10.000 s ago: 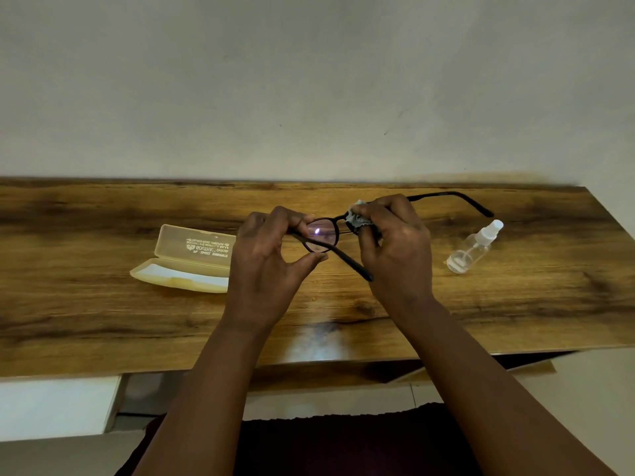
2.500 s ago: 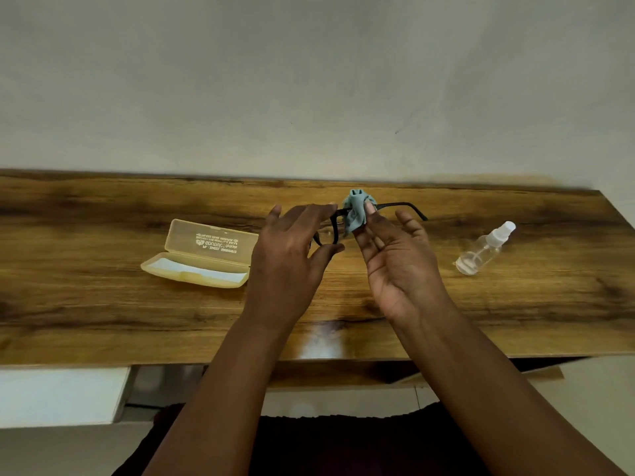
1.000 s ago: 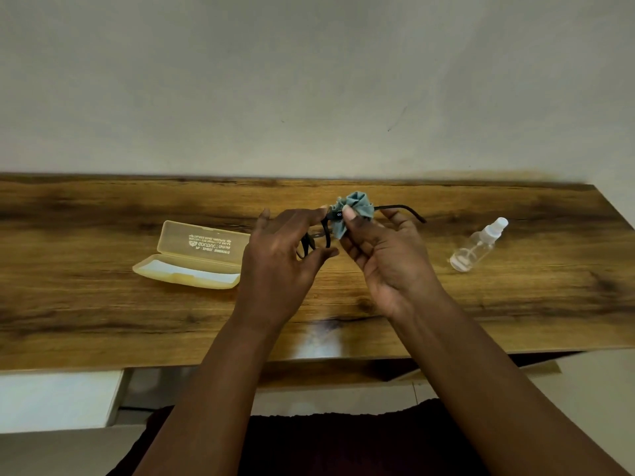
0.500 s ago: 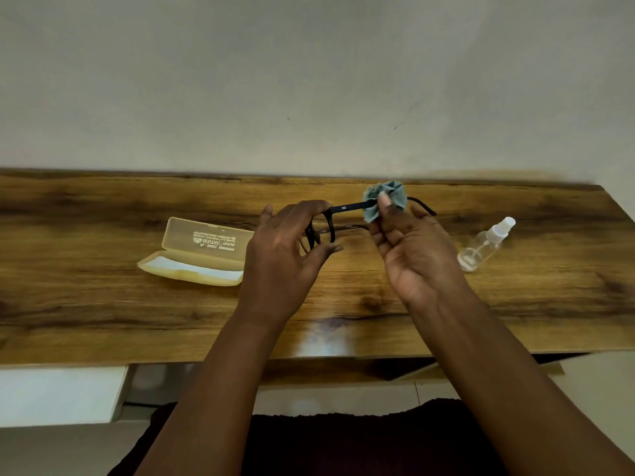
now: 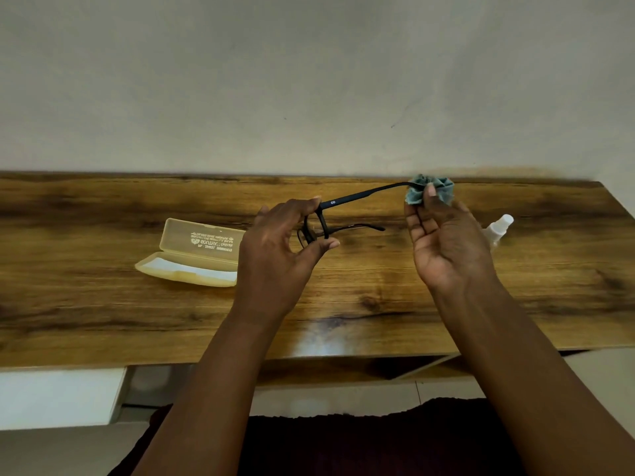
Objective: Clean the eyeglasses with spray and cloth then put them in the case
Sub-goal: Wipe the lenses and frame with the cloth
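Observation:
My left hand (image 5: 278, 249) pinches the front of the black eyeglasses (image 5: 357, 197) above the wooden table (image 5: 103, 304), lenses edge-on and partly hidden behind my fingers. One temple arm stretches up and right to my right hand (image 5: 446, 245), which pinches a crumpled blue-grey cloth (image 5: 431, 192) around the arm's tip. The other temple arm points right, lower down. The pale yellow case (image 5: 192, 254) lies open on the table left of my left hand. A clear spray bottle (image 5: 498, 230) lies behind my right hand, mostly hidden.
The table runs along a plain grey wall (image 5: 309, 80). Its right end is at the frame's right side. A white surface (image 5: 58, 396) sits below the near edge at the left. My dark-clothed lap (image 5: 343, 444) is at the bottom.
My right hand has slid the cloth outward along the temple arm, from near the hinge to its tip, up and to the right. My left hand keeps holding the frame front.

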